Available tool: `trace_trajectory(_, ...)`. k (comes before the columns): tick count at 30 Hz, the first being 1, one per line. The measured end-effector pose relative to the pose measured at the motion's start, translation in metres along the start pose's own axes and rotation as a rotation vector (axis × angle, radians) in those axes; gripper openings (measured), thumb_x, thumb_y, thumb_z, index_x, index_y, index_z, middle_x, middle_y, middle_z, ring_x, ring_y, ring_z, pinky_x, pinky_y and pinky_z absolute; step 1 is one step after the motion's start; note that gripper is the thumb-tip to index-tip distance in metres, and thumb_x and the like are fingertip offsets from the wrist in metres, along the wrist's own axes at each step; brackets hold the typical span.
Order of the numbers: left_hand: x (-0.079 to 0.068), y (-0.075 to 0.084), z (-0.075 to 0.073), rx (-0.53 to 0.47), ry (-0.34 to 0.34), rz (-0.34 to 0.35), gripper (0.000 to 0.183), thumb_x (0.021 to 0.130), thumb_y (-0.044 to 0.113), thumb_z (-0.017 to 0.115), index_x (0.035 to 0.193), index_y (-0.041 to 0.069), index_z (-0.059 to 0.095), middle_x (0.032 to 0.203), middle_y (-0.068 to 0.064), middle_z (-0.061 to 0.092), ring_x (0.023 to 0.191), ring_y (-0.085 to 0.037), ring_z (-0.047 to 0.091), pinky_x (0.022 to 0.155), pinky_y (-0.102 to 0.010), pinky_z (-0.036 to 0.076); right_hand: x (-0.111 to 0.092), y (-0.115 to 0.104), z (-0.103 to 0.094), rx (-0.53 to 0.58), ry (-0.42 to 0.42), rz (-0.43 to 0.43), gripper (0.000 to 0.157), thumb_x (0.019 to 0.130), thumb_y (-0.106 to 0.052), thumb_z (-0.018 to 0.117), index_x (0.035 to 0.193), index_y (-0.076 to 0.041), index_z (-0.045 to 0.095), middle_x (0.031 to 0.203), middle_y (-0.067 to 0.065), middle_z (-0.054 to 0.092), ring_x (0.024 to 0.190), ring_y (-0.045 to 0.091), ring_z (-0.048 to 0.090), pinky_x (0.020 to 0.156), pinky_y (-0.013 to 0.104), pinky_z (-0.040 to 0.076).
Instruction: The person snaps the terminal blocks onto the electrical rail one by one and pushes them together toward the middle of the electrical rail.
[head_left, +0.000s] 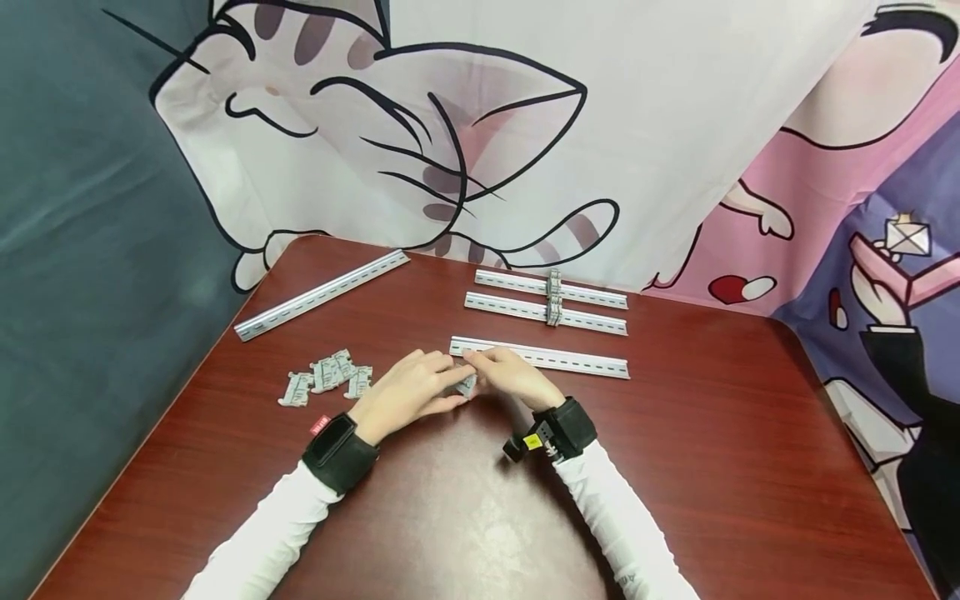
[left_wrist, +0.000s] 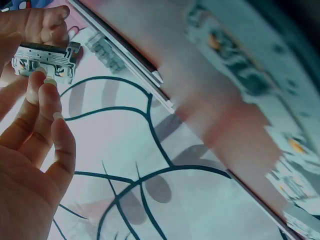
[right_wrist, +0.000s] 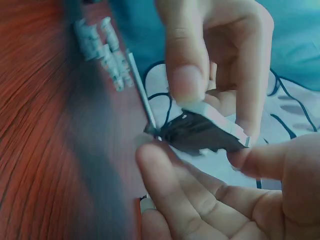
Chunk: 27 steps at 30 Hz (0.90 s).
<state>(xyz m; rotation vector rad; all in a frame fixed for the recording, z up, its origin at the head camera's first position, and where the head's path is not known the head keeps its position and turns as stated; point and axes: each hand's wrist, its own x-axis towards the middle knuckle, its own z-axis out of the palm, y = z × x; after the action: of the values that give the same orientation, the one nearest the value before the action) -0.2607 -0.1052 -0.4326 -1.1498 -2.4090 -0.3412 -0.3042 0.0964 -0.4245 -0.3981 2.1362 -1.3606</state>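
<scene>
Both hands meet over a small grey terminal block (head_left: 467, 385) in the middle of the head view. My left hand (head_left: 412, 385) pinches it from the left between thumb and fingers. From the other side my right hand (head_left: 517, 379) grips it with its fingertips. The right wrist view shows the dark flat side of the terminal block (right_wrist: 205, 132), tilted between the fingers of both hands. Its light face with metal parts turns toward the left wrist camera. Just behind the hands lies a slotted metal rail (head_left: 562, 358), which the right fingers overlap in the head view.
Several loose terminal blocks (head_left: 330, 371) lie left of the hands. Two parallel rails (head_left: 510, 307) at the back carry a row of mounted blocks (head_left: 554, 297) across them. Another rail (head_left: 322, 296) lies slantwise at the back left. A printed cloth (head_left: 487, 150) hangs behind the table (head_left: 712, 433).
</scene>
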Motion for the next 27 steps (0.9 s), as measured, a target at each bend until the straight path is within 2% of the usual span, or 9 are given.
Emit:
trace_trajectory(5, -0.002, 0.004, 0.006, 0.034, -0.003, 0.048, 0.037, 0.084, 0.031, 0.074, 0.12, 0.023, 0.069, 0.088, 0.003, 0.061, 0.073, -0.012, 0.052, 0.063, -0.025, 0.037, -0.002, 0.007, -0.005, 0.087, -0.094, 0.011, 0.037, 0.1, -0.028, 0.051, 0.101, 0.003, 0.07, 0.073, -0.007, 0.068, 0.067, 0.006, 0.063, 0.074, 0.032, 0.053)
trace_trajectory(7, -0.002, 0.004, 0.008, 0.038, 0.007, 0.058, 0.038, 0.084, 0.029, 0.075, 0.122, 0.026, 0.068, 0.088, 0.003, 0.06, 0.071, -0.011, 0.049, 0.062, -0.025, 0.036, -0.002, 0.007, -0.007, 0.096, -0.094, 0.002, 0.032, 0.098, -0.022, 0.053, 0.101, 0.006, 0.07, 0.073, -0.008, 0.068, 0.066, 0.006, 0.062, 0.072, 0.03, 0.053)
trace_trajectory(11, 0.001, -0.003, 0.011, -0.011, 0.054, 0.04, 0.044, 0.083, 0.023, 0.076, 0.126, 0.026, 0.066, 0.089, 0.002, 0.06, 0.07, -0.011, 0.05, 0.063, -0.025, 0.037, 0.002, 0.009, -0.009, 0.109, 0.001, -0.013, 0.028, 0.097, -0.015, 0.054, 0.105, 0.008, 0.069, 0.073, -0.005, 0.069, 0.067, 0.007, 0.064, 0.073, 0.031, 0.055)
trace_trajectory(13, 0.005, -0.008, 0.011, -0.044, 0.072, -0.007, 0.041, 0.084, 0.021, 0.075, 0.124, 0.022, 0.068, 0.089, 0.002, 0.063, 0.071, -0.011, 0.053, 0.063, -0.026, 0.04, 0.005, 0.009, -0.009, 0.126, 0.068, -0.008, 0.028, 0.096, -0.013, 0.055, 0.107, 0.009, 0.068, 0.076, -0.003, 0.069, 0.066, 0.007, 0.064, 0.072, 0.032, 0.055)
trace_trajectory(15, 0.009, -0.013, 0.012, -0.05, 0.06, -0.08, 0.031, 0.085, 0.02, 0.073, 0.116, 0.017, 0.072, 0.088, 0.001, 0.066, 0.075, -0.014, 0.057, 0.064, -0.028, 0.042, 0.008, 0.01, -0.007, 0.13, 0.139, 0.002, 0.027, 0.095, -0.012, 0.057, 0.106, 0.009, 0.069, 0.078, -0.004, 0.067, 0.064, 0.006, 0.061, 0.07, 0.03, 0.053)
trace_trajectory(18, 0.016, -0.019, 0.015, -0.017, -0.036, -0.214, 0.018, 0.088, 0.021, 0.068, 0.102, 0.013, 0.076, 0.089, -0.001, 0.069, 0.082, -0.019, 0.06, 0.066, -0.033, 0.044, 0.013, 0.011, -0.005, 0.065, 0.238, 0.008, 0.024, 0.093, -0.014, 0.061, 0.1, 0.006, 0.072, 0.079, -0.004, 0.064, 0.065, 0.006, 0.055, 0.066, 0.025, 0.048)
trace_trajectory(21, 0.022, -0.022, 0.018, 0.021, -0.176, -0.314, 0.017, 0.089, 0.023, 0.066, 0.097, 0.011, 0.075, 0.096, -0.003, 0.071, 0.089, -0.023, 0.06, 0.071, -0.037, 0.047, 0.017, 0.01, -0.002, -0.081, 0.354, 0.009, 0.022, 0.091, -0.022, 0.066, 0.095, -0.003, 0.076, 0.08, -0.003, 0.066, 0.068, 0.008, 0.054, 0.063, 0.023, 0.043)
trace_trajectory(24, 0.025, -0.022, 0.02, 0.013, -0.294, -0.371, 0.021, 0.089, 0.025, 0.066, 0.1, 0.009, 0.072, 0.106, -0.005, 0.07, 0.097, -0.027, 0.058, 0.077, -0.042, 0.048, 0.021, 0.006, 0.001, -0.237, 0.468, 0.005, 0.02, 0.088, -0.026, 0.069, 0.093, -0.01, 0.078, 0.086, 0.001, 0.072, 0.075, 0.013, 0.059, 0.065, 0.025, 0.044)
trace_trajectory(27, 0.027, -0.02, 0.02, -0.023, -0.387, -0.405, 0.029, 0.09, 0.027, 0.066, 0.11, 0.006, 0.069, 0.118, -0.008, 0.067, 0.107, -0.03, 0.055, 0.083, -0.046, 0.046, 0.025, 0.001, 0.003, -0.339, 0.563, -0.006, 0.017, 0.087, -0.025, 0.071, 0.089, -0.009, 0.079, 0.091, 0.006, 0.075, 0.082, 0.018, 0.064, 0.068, 0.027, 0.047)
